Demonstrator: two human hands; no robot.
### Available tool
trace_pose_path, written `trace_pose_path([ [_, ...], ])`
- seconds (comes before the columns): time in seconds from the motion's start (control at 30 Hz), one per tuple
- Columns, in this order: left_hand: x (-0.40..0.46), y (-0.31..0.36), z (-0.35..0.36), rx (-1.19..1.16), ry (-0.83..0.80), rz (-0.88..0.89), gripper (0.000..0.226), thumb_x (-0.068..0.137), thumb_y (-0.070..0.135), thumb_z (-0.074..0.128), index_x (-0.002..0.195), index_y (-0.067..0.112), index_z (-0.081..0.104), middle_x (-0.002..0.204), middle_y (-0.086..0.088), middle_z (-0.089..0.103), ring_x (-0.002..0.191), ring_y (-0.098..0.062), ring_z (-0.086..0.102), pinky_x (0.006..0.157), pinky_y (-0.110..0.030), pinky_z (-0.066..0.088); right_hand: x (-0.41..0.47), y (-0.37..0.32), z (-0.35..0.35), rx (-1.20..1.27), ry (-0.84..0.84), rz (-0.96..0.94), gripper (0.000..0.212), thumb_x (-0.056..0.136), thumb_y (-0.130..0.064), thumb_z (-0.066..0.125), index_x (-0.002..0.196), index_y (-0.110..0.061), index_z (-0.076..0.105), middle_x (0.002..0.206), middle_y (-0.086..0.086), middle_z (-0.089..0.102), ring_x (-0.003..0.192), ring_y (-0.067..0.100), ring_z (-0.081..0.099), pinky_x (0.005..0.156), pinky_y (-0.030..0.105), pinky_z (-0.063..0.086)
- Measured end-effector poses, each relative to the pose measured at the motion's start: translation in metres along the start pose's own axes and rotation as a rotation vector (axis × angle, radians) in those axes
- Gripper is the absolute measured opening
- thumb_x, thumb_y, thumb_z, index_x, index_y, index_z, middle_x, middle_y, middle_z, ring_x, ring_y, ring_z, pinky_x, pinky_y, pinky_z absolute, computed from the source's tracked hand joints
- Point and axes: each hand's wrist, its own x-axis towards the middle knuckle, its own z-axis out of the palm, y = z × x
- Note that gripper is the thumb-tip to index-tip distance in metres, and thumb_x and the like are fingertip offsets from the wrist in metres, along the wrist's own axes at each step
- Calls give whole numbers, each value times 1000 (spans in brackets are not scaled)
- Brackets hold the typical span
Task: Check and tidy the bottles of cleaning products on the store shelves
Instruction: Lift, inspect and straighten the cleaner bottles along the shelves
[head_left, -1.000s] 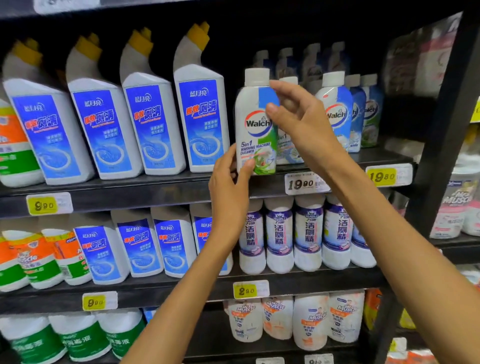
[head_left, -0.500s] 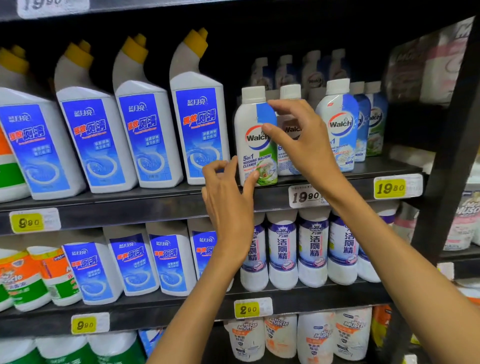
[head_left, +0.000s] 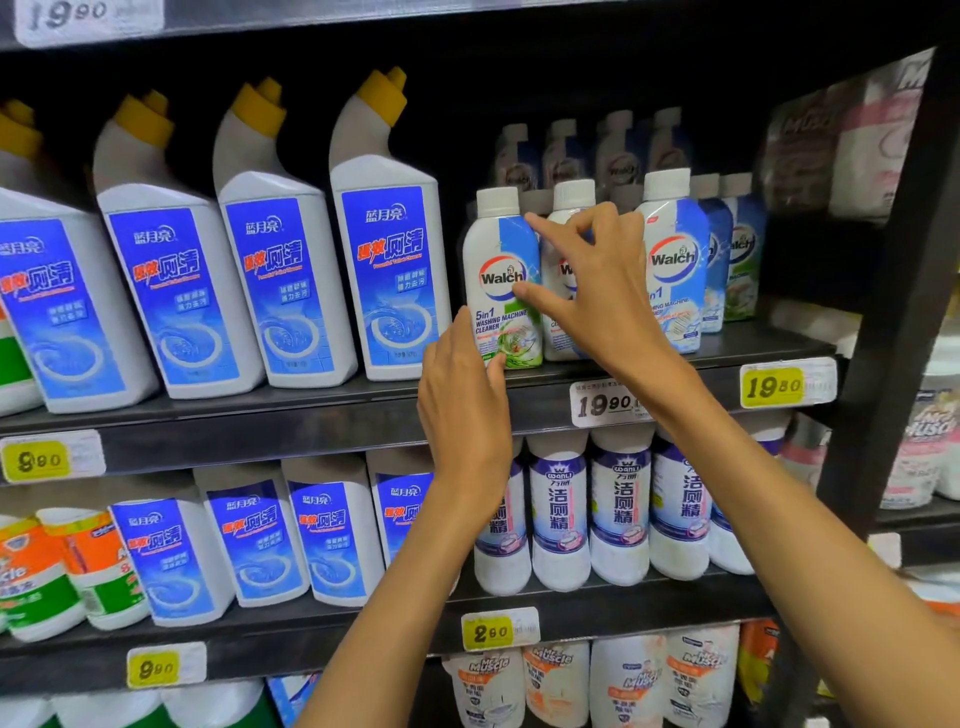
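Currently, nearest entry: left hand, raised from below, fingers straight and close together, tips resting against the lower left side of the front cleaner bottle. A second ago this bottle was held up off the shelf; it now stands upright on the shelf edge, label facing out.

Next: right hand, reaching in from the right. Thumb touches the label near the logo, forefinger touches the bottle's shoulder; remaining fingers are curled loosely and hold nothing. The earlier pinch has slackened to a light steadying touch.

Behind the right fingers: a second white-capped bottle, partly hidden, and just right of them a third facing forward. More of the same sort stand in dim rows behind.

Left of the left fingers: four large blue-labelled toilet cleaner bottles with yellow caps, leaning in a row.

Below the fingers: price tag on the shelf lip, then a lower shelf of white bottles.

Judgement: this bottle looks checked and replaced; it probably needs only squaring up with its neighbours before the next is checked.
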Motion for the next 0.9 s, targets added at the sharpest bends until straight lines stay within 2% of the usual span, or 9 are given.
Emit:
trace_pose_path([
  [0.1, 0, 2, -3, -48, -18, -3, 45, 93, 14, 57, 136, 9, 45, 127, -6, 59, 114, -22, 55, 94, -35, 45, 1, 1, 0, -44, 37, -6, 58, 86, -39, 65, 137, -18, 48, 117, 14, 45, 108, 27, 37, 89, 32, 34],
  [0.23, -4, 11, -7, -83, 69, 92, 39, 92, 7, 56, 130, 5, 50, 127, -10, 57, 119, -23, 50, 96, -22, 31, 10, 11, -10, -30, 177, 89, 51, 93, -33, 54, 139, -13, 42, 132, 12, 45, 121, 30, 35, 95, 30, 24],
  [0.4, -1, 24, -1, -141, 2, 171, 33, 91, 1, 55, 124, 3, 55, 121, -10, 59, 111, -23, 51, 92, -20, 35, 14, 14, -12, -163, 102, 67, 59, 96, -35, 49, 145, -7, 31, 135, 14, 47, 130, 28, 32, 102, 33, 17],
  [0.5, -1, 24, 3, -173, -18, 178, 32, 89, 0, 56, 121, 2, 56, 120, -11, 58, 110, -23, 51, 93, -23, 37, 12, 15, -18, -150, 83, 65, 62, 93, -36, 54, 143, -8, 32, 130, 13, 48, 125, 27, 36, 100, 33, 21],
  [0.6, -4, 24, 7, -221, -46, 151, 32, 89, 4, 58, 121, 3, 56, 118, -11, 56, 111, -24, 51, 96, -29, 40, 9, 12, -28, 6, 111, 67, 67, 86, -35, 65, 140, -8, 36, 124, 13, 49, 116, 25, 41, 95, 28, 28],
  [0.7, -8, 25, 8, -339, -113, 86, 36, 89, 8, 60, 124, 7, 54, 118, -8, 55, 111, -22, 53, 97, -35, 44, -4, 5, -35, 324, 28, 60, 67, 83, -27, 71, 138, -8, 38, 124, 11, 48, 110, 16, 45, 94, 22, 38],
  [0.77, -11, 26, 6, -450, -145, 11, 41, 88, 11, 63, 127, 10, 52, 119, -4, 56, 108, -16, 55, 96, -29, 46, -13, 0, -38, 476, -36, 99, 55, 83, -23, 72, 130, -10, 46, 122, 6, 53, 108, 15, 52, 93, 29, 46],
  [0.83, -15, 26, 2, -558, -177, -49, 47, 87, 15, 65, 131, 12, 48, 122, -1, 56, 108, -9, 54, 92, -17, 45, -19, -4, -42, 582, -1, 120, 43, 83, -18, 72, 121, -8, 54, 112, 4, 61, 101, 17, 60, 87, 36, 51],
  [0.9, -18, 24, -4, -605, -228, -52, 48, 88, 22, 65, 132, 14, 47, 123, 2, 56, 109, -4, 55, 89, -12, 45, -24, -6, -49, 747, 58, 170, 35, 84, -16, 70, 116, -7, 58, 103, 2, 67, 95, 16, 65, 79, 31, 55],
])
